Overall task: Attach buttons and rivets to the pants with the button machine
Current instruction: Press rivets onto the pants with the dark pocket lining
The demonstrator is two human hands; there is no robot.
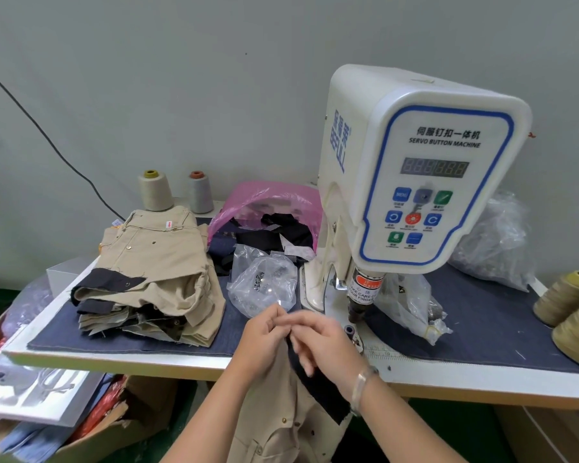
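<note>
Khaki stack point(154, 272) left of machine point(411, 168); bag point(264, 282) between.

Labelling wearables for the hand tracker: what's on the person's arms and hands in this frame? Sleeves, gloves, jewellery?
Both forearms are bare as far as the frame shows: no sleeves, no gloves. The right hand has a pale, translucent-looking bangle at the wrist. The left hand shows nothing at the wrist. No rings can be made out; the fingers are slightly blurred.

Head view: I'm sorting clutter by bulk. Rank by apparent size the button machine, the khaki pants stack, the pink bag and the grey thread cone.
1. button machine
2. khaki pants stack
3. pink bag, partly hidden, so unsure
4. grey thread cone
</note>
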